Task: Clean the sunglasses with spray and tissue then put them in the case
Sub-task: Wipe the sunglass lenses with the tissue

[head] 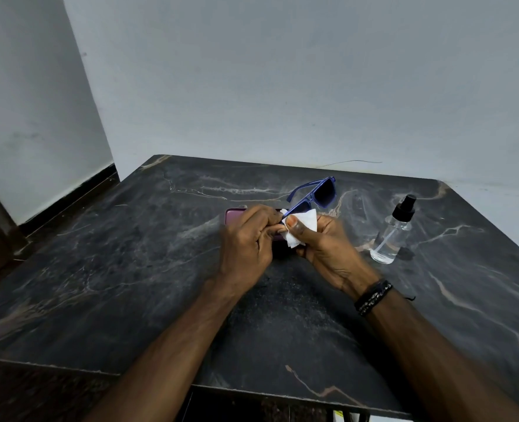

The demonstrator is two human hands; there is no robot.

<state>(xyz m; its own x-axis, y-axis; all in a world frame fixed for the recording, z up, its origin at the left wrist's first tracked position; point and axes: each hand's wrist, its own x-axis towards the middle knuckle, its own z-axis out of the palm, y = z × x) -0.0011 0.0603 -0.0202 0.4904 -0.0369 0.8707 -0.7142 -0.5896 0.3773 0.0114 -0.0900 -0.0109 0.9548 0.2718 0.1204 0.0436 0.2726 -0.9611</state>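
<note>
STEP: wiping | sunglasses (319, 194) held off desk (130, 254), frame centre, gripped by left hand (247, 239) | tissue (302, 226) pinched on lens by right hand (322, 245) | NEXT: far lens wiped, then case (234, 215) opened, behind hands | spray (394, 233) parked centre-right.

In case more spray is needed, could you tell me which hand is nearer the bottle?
Right. The right hand, pinching the tissue, is just left of the bottle in the picture; the left hand is farther over, beyond the right one.
</note>
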